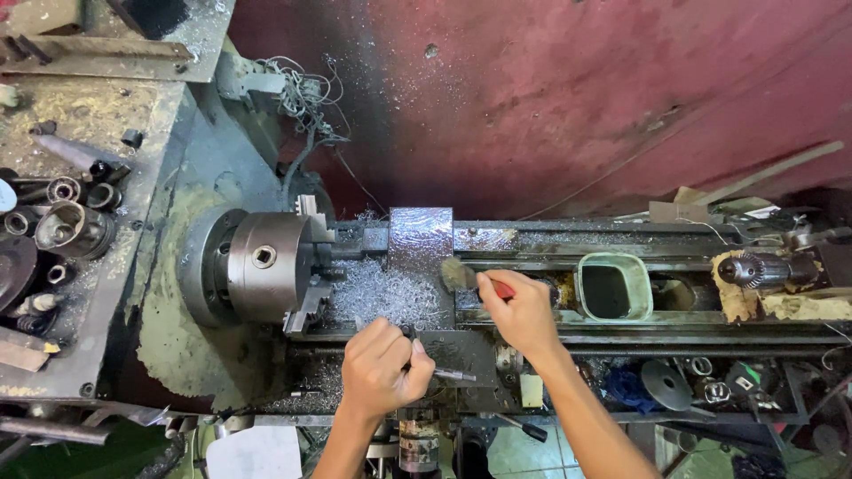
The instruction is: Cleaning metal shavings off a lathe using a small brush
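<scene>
My right hand [524, 312] pinches the red handle of a small brush [461, 275] between thumb and fingers. The long axis of the brush lies nearly level along the lathe bed, and its worn, grey bristles point left, toward the pile of curly silver shavings [383, 294]. My left hand [382, 368] is curled closed around a dark metal handle [444, 372] at the front of the carriage. The steel chuck [262, 264] is round and smooth, left of the shavings. A pale green rectangular container [614, 286] with dark liquid sits on the bed, to the right of my brush.
</scene>
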